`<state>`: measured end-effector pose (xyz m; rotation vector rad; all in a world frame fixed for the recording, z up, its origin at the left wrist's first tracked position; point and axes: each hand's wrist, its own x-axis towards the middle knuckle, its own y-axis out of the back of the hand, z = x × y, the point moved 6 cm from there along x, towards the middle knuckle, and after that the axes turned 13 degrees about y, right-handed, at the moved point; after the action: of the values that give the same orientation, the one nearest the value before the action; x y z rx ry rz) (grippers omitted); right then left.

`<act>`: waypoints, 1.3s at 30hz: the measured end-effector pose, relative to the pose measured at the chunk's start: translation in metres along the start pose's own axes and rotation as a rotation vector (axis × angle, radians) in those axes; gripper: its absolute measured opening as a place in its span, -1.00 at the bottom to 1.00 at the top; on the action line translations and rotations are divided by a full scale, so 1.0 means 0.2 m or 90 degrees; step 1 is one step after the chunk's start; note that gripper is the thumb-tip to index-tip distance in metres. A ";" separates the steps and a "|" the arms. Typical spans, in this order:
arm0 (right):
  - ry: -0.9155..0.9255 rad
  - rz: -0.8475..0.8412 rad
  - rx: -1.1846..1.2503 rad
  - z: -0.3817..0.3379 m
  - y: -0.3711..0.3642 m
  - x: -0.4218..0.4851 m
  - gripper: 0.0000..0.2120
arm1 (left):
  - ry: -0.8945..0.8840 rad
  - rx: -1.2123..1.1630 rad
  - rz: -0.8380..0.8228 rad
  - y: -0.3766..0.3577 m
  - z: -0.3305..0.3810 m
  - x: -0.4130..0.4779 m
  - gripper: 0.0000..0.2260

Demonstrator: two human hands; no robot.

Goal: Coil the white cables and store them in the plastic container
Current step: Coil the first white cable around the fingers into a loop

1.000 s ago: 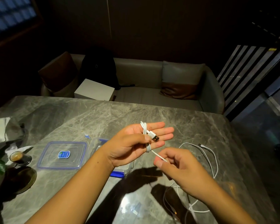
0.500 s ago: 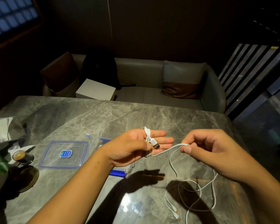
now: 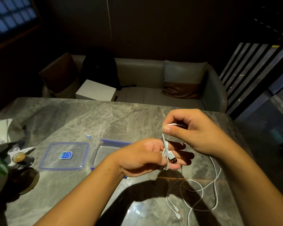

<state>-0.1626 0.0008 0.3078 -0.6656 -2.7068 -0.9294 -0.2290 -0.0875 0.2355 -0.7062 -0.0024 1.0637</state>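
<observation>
- White cable (image 3: 166,146) is part-wound round the left hand (image 3: 147,156), whose fingers (image 3: 180,154) pin the plug; the right hand (image 3: 193,131) pinches the running strand just above.
- Loops could slip off the spread fingers if tension drops.
- Slack (image 3: 201,190) trailing on the table (image 3: 104,118) may knot or snag.
- Plastic container (image 3: 103,150) sits open behind the left wrist, lid (image 3: 64,154) beside it; clear room lies beyond.
</observation>
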 end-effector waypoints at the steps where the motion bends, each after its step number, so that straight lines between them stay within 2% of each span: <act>1: 0.006 0.002 -0.001 0.00 0.00 0.01 -0.93 | 0.001 0.004 -0.008 -0.01 0.00 0.00 -0.64; 8: -0.008 0.019 0.089 0.08 0.00 0.02 -0.94 | -0.022 0.048 -0.032 -0.02 0.02 -0.01 -0.60; 13: -0.063 0.079 0.198 0.18 -0.04 -0.02 -0.89 | -0.032 0.034 -0.050 -0.02 0.03 -0.02 -0.58; 18: -0.086 0.118 0.229 0.25 -0.06 -0.04 -0.91 | -0.040 0.011 -0.062 -0.03 0.03 -0.02 -0.56; 25: -0.131 0.126 0.275 0.34 -0.12 -0.08 -0.81 | -0.051 0.014 -0.075 -0.01 0.06 -0.03 -0.56; 27: -0.168 0.139 0.301 0.35 -0.15 -0.09 -0.85 | -0.061 0.014 -0.070 0.00 0.07 -0.03 -0.58; 30: -0.246 0.165 0.389 0.39 -0.24 -0.13 -0.70 | -0.102 -0.006 -0.071 0.01 0.11 -0.04 -0.59; 31: -0.247 0.173 0.401 0.39 -0.27 -0.14 -0.72 | -0.117 -0.018 -0.068 0.02 0.12 -0.05 -0.58; 34: -0.258 0.194 0.339 0.37 -0.34 -0.18 -0.75 | -0.146 -0.067 -0.054 0.06 0.15 -0.05 -0.57; 36: -0.315 0.183 0.363 0.36 -0.41 -0.22 -0.67 | -0.144 -0.094 -0.047 0.08 0.14 -0.04 -0.57; 39: -0.362 0.171 0.368 0.36 -0.46 -0.28 -0.69 | -0.127 -0.100 -0.028 0.11 0.10 -0.01 -0.56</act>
<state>-0.1613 -0.0382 0.1845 -1.2482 -3.0013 0.1488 -0.2542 -0.0715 0.2398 -0.7356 -0.2742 1.0953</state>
